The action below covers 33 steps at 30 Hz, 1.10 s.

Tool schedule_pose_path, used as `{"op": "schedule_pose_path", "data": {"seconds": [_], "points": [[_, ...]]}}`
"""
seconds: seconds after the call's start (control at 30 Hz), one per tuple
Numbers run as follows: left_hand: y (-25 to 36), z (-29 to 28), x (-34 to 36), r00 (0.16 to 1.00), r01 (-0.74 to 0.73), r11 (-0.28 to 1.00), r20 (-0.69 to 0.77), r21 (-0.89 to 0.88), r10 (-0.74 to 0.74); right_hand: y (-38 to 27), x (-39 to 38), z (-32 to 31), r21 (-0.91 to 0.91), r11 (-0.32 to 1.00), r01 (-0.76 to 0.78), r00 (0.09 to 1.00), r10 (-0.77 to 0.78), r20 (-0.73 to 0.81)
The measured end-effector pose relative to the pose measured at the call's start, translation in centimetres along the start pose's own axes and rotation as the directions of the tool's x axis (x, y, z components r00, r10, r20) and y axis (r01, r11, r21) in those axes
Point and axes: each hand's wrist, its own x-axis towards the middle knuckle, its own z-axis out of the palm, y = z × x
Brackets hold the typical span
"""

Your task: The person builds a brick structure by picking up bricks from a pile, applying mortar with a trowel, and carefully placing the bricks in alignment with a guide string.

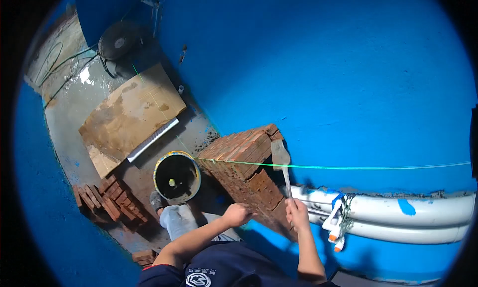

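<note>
My right hand (297, 213) is wrapped around the handle of a flat-bladed trowel (280, 153). Its blade points away from me and lies at the right end of a low brick wall (239, 145), against the blue wall; I cannot tell whether it touches the bricks. My left hand (238, 215) hovers in front of the brickwork with its fingers curled in. Whatever those fingers may hold is hidden. Between the courses and the blue wall is a dark gap near the blade. A green line crosses the brick top and runs along the blue wall.
A round bucket (198, 180) with dark contents stands left of the brickwork, by my foot. Beyond it lie a stained cardboard sheet (129, 115) and a black fan (118, 41). Loose bricks (119, 197) are stacked at left. White pipes (398, 207) run along the right.
</note>
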Motion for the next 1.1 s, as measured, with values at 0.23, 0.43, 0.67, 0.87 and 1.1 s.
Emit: {"op": "schedule_pose_path", "data": {"seconds": [0.23, 0.43, 0.67, 0.87, 1.1], "points": [[-1.2, -8.2, -14.0, 0.76, 0.648, 0.76, 0.025, 0.036, -0.649, 8.6, -14.1, 8.0, 0.162, 0.908, -0.386, 0.915, 0.355, 0.192], [0.2, -11.4, -18.6, 0.648, 0.725, 0.384, 0.378, -0.572, -0.661, 9.7, -14.1, 19.5, -0.252, 0.967, 0.026, 0.906, 0.084, 0.415], [0.1, -19.2, -21.7, 0.668, 0.211, -0.341, 0.39, -0.916, -0.633, 0.9, -15.2, 28.9, -0.265, 0.841, 0.472, 0.704, -0.179, 0.688], [-5.2, -21.8, -27.0, 0.363, 0.118, -0.287, 0.31, -0.951, -0.879, 5.3, -13.6, 28.8, 0.018, 0.994, 0.112, 0.58, -0.08, 0.81], [-7.4, -14.3, -37.6, -0.105, 0.031, -0.401, 0.396, -0.915, -0.912, 17.4, -1.2, 30.7, -0.279, 0.94, -0.196, 0.734, 0.329, 0.595]]}}
